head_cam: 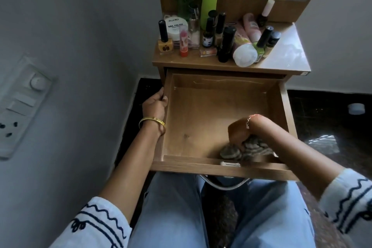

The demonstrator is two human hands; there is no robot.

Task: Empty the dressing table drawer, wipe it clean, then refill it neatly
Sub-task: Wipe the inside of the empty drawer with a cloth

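Dim room, daylight glare on the tabletop [285,46] right side, right hand [239,133] motion-blurred, wide-angle bending at edges
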